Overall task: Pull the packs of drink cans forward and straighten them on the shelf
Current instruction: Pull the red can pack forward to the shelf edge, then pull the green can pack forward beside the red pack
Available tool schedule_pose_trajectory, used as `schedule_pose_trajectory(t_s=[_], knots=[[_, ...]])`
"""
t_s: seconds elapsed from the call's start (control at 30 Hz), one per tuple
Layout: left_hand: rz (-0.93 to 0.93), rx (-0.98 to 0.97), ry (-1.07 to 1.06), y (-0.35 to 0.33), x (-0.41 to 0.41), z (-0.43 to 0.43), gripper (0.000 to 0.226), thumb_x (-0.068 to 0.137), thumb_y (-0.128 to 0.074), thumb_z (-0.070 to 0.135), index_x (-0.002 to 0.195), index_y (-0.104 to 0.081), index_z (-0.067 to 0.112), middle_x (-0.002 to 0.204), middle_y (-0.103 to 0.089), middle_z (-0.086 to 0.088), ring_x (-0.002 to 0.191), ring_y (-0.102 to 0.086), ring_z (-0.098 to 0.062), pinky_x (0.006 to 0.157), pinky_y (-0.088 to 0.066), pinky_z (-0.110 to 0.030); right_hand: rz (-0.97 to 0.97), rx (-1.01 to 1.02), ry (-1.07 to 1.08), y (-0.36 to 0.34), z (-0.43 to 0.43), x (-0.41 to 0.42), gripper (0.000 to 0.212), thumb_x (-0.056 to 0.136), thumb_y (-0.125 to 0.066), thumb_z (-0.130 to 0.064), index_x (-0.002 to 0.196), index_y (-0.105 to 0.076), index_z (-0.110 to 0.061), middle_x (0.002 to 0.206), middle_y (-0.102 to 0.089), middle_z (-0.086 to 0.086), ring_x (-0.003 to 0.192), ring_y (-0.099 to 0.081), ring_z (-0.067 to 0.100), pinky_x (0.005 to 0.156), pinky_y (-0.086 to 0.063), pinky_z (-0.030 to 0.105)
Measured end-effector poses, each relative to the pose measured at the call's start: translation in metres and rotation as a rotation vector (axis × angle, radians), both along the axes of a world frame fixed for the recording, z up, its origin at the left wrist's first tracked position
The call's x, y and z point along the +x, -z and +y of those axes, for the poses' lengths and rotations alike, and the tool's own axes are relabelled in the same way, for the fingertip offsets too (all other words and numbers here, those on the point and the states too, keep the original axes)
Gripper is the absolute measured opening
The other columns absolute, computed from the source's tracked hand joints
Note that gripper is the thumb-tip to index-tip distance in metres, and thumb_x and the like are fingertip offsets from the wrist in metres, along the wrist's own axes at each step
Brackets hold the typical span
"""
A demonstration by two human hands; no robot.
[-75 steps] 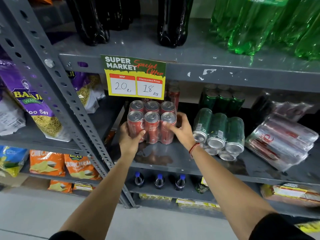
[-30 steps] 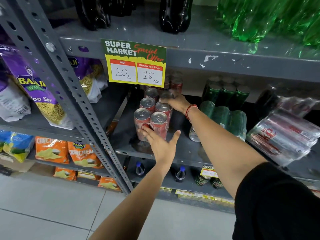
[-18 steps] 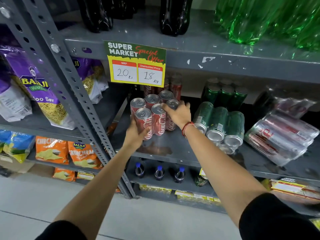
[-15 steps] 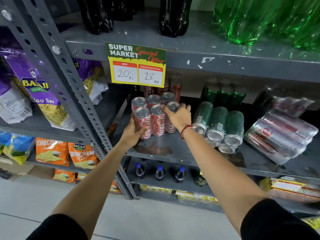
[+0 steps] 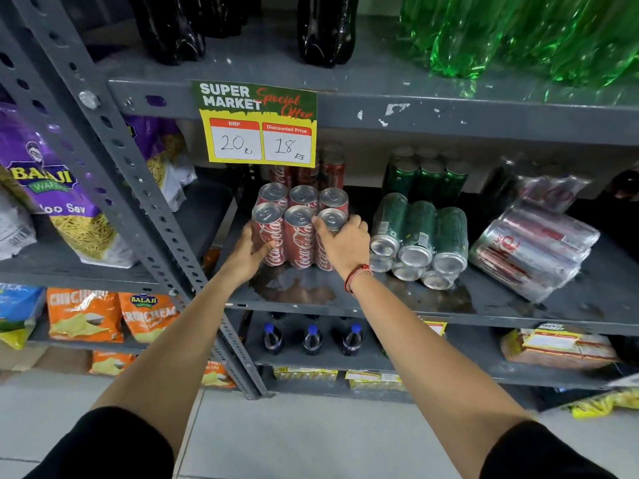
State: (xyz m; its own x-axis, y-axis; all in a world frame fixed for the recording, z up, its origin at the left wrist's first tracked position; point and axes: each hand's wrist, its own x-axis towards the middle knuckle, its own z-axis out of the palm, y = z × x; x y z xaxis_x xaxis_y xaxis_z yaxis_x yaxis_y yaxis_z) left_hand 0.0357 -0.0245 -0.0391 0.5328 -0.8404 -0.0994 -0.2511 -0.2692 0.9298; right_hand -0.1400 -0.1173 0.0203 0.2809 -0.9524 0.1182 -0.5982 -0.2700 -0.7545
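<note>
A wrapped pack of red cola cans (image 5: 297, 226) stands upright near the front of the grey middle shelf (image 5: 397, 305). My left hand (image 5: 247, 254) grips its left side and my right hand (image 5: 344, 245) grips its right front corner. To the right, a pack of green cans (image 5: 420, 236) lies on its side, can ends facing me. Further right, a pack of silver and red cans (image 5: 534, 247) lies tilted on its side. More red cans (image 5: 321, 171) and green cans (image 5: 427, 178) stand at the back.
A yellow price sign (image 5: 257, 124) hangs from the upper shelf edge over the red pack. A perforated grey upright (image 5: 138, 188) runs down the left. Snack bags (image 5: 58, 188) fill the left bay. Small bottles (image 5: 311, 338) stand on the shelf below. Large bottles stand above.
The red pack was turned by my hands from a skewed angle to facing square and now sits nearer the shelf front. Both hands stay on its sides.
</note>
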Motion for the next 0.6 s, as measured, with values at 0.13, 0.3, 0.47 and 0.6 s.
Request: schedule_pose_trajectory(t_s=[0.13,0.3,0.47,0.6], knots=[[-0.076,-0.182,-0.239,-0.005,-0.025,0.005,0.070,0.084,-0.067,0.017,0.143,-0.030,0.015,0.143,-0.047,-0.009,0.130,-0.046,-0.022,0.108,-0.038,-0.041,-0.008,0.032,-0.075,-0.008,-0.006,-0.010,0.068,0.082,-0.061,-0.054,0.115,-0.045,0.004,0.118,-0.054,0.023,0.113,-0.051,0.037,0.092,-0.044,0.043],[-0.487,-0.523,-0.488,-0.045,-0.090,-0.010,0.043,0.082,-0.057,0.015,0.123,-0.049,0.009,0.123,-0.048,-0.019,0.116,-0.048,-0.026,0.098,-0.041,-0.037,-0.156,-0.173,0.000,-0.030,-0.033,-0.057,0.046,0.086,-0.061,-0.038,0.116,-0.055,-0.003,0.111,-0.057,0.016,0.104,-0.054,0.030,0.085,-0.042,0.034],[-0.604,-0.495,-0.058,-0.083,-0.155,-0.073,0.031,0.086,-0.056,0.013,0.116,-0.058,0.008,0.116,-0.052,-0.014,0.101,-0.057,-0.022,0.091,-0.048,-0.041,-0.018,-0.187,0.234,-0.034,-0.089,-0.132,0.044,0.086,-0.060,-0.031,0.117,-0.054,0.000,0.118,-0.053,0.022,0.112,-0.048,0.039,0.093,-0.037,0.039],[-0.565,-0.140,0.129,-0.078,-0.190,-0.129,0.054,0.088,-0.058,0.025,0.137,-0.041,0.007,0.136,-0.044,-0.021,0.125,-0.046,-0.035,0.105,-0.035,-0.038,0.162,0.047,0.216,-0.011,-0.122,-0.169,0.061,0.084,-0.063,-0.041,0.120,-0.047,0.006,0.125,-0.049,0.027,0.119,-0.046,0.041,0.095,-0.039,0.040]])
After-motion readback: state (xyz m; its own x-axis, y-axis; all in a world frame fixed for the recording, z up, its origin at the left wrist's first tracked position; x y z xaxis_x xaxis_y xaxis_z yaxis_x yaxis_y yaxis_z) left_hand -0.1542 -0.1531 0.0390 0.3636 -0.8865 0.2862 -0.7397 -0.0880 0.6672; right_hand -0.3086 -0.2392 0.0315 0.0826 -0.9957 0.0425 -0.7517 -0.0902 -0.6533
